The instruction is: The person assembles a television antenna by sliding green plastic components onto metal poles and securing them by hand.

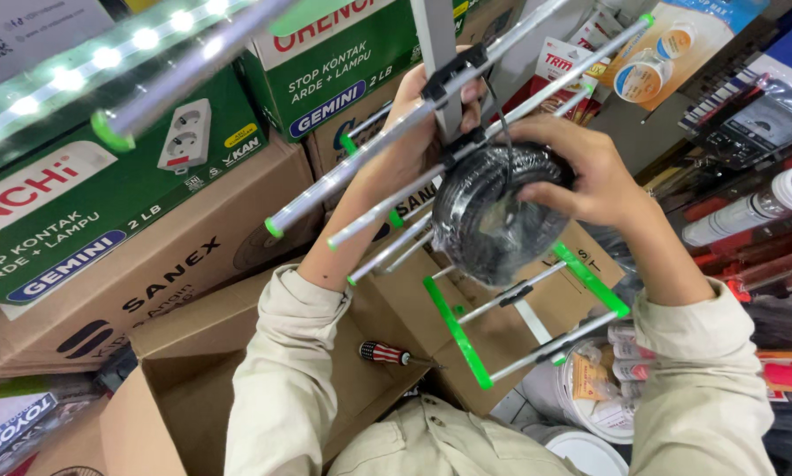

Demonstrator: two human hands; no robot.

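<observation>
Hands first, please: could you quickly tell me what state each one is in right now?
Left hand: closed around the antenna at its centre bar.
Right hand: closed on the black cable coil.

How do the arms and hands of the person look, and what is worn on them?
Both arms wear long, loose sleeves of pale beige cloth, the left sleeve and the right sleeve, each ending in a gathered cuff below the wrist. The left hand and right hand are bare: no gloves, rings or watch visible.

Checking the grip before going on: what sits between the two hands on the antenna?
In the head view, the antenna's central boom and a black cable coil lie between the left hand and the right hand, which rests on the coil.
</observation>
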